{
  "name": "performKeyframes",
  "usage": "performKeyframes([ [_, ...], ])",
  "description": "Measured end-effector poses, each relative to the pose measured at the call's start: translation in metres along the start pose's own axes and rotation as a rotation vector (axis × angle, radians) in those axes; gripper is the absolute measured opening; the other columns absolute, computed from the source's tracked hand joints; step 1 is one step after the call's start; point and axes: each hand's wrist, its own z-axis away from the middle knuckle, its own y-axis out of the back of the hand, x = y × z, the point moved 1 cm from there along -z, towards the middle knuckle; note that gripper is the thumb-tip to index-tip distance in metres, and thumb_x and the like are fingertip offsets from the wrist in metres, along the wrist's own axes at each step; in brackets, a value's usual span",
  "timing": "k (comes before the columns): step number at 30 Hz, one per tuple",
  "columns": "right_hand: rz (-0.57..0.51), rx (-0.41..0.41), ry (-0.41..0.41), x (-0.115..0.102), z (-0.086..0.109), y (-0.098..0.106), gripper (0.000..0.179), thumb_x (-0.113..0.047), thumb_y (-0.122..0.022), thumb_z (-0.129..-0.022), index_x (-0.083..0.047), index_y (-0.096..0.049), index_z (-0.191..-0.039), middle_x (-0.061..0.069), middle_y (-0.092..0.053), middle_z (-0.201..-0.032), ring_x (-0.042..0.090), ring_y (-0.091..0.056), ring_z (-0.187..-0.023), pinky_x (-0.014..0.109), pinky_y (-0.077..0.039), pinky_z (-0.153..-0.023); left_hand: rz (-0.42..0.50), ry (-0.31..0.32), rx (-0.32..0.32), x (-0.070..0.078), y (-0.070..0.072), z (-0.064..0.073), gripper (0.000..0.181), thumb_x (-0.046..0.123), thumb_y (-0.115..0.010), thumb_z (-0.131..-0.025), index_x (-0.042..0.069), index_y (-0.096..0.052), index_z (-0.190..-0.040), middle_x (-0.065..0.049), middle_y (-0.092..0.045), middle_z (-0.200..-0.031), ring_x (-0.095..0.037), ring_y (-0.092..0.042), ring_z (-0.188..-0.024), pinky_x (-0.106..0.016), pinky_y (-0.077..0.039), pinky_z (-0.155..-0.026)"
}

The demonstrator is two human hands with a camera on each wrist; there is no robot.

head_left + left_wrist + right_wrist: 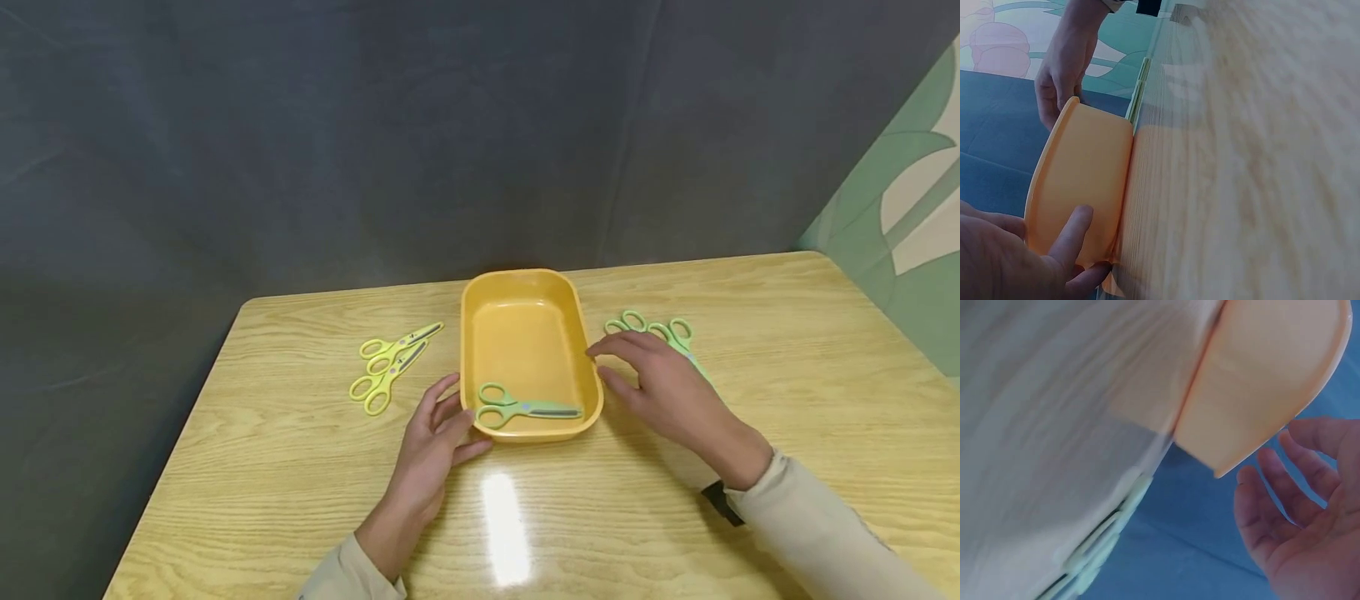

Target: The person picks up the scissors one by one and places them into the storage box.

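Observation:
A yellow-orange plastic tray (pixel 517 342) stands upright on the table. Inside it, along the near end, lies a pair of green scissors (pixel 512 408) with its handles to the left. My left hand (pixel 427 458) is at the tray's near left corner, thumb at the rim and fairly straight fingers spread against the outer wall, as the left wrist view also shows. At the right side, my right hand (pixel 663 383) has its loosely bent fingertips right at the rim; its palm is empty. Two more green scissors (pixel 681 337) lie beyond that hand, partly hidden by it.
Two pairs of yellow scissors (pixel 386 379) lie side by side on the wooden table (pixel 285 467), left of the tray. A dark cloth (pixel 450 150) hangs behind the table's back edge. A wall with a leaf pattern (pixel 892 217) is at the right.

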Motion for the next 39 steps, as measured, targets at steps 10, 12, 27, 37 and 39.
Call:
performKeyframes([
  [10, 0.106, -0.043, -0.104, 0.029, 0.010, 0.005, 0.042, -0.013, -0.070, -0.089, -0.011, -0.060, -0.130, 0.017, -0.064, -0.126, 0.040, -0.062, -0.112, 0.058, -0.053, -0.086, -0.024, 0.006, -0.016, 0.002, 0.001, 0.000, 0.059, 0.011, -0.053, -0.102, 0.022, -0.029, -0.155, -0.014, -0.038, -0.155, -0.034, -0.054, -0.129, -0.039, -0.059, -0.094],
  [12, 0.127, -0.059, -0.111, 0.034, 0.009, 0.007, 0.041, -0.013, -0.070, -0.089, -0.010, -0.060, -0.129, 0.018, -0.064, -0.125, 0.041, -0.062, -0.112, 0.059, -0.053, -0.085, -0.025, 0.006, -0.014, 0.002, 0.001, 0.000, 0.059, 0.010, -0.053, -0.102, 0.022, -0.029, -0.155, -0.014, -0.038, -0.155, -0.033, -0.054, -0.129, -0.038, -0.059, -0.094],
  [27, 0.311, -0.214, -0.159, 0.052, 0.009, 0.008, 0.039, -0.018, -0.067, -0.091, -0.006, -0.062, -0.127, 0.025, -0.063, -0.126, 0.047, -0.059, -0.117, 0.061, -0.052, -0.091, -0.034, 0.016, -0.015, 0.001, 0.000, 0.000, 0.056, 0.011, -0.051, -0.103, 0.024, -0.034, -0.154, -0.016, -0.035, -0.154, -0.035, -0.055, -0.126, -0.037, -0.059, -0.094],
  [37, 0.358, -0.137, -0.069, 0.055, 0.008, 0.002, 0.030, -0.010, -0.066, -0.091, -0.002, -0.066, -0.119, 0.020, -0.066, -0.107, 0.038, -0.067, -0.087, 0.053, -0.057, -0.069, -0.008, 0.026, -0.012, 0.002, 0.000, -0.001, 0.058, 0.009, -0.054, -0.100, 0.023, -0.035, -0.154, -0.015, -0.040, -0.152, -0.030, -0.059, -0.122, -0.035, -0.059, -0.094],
  [39, 0.369, -0.123, -0.056, 0.055, 0.008, 0.001, 0.029, -0.008, -0.067, -0.090, -0.001, -0.067, -0.118, 0.019, -0.066, -0.104, 0.037, -0.067, -0.083, 0.051, -0.057, -0.065, -0.006, 0.032, -0.004, 0.002, 0.000, -0.001, 0.059, 0.008, -0.056, -0.099, 0.023, -0.037, -0.153, -0.015, -0.041, -0.152, -0.028, -0.062, -0.118, -0.034, -0.059, -0.094],
])
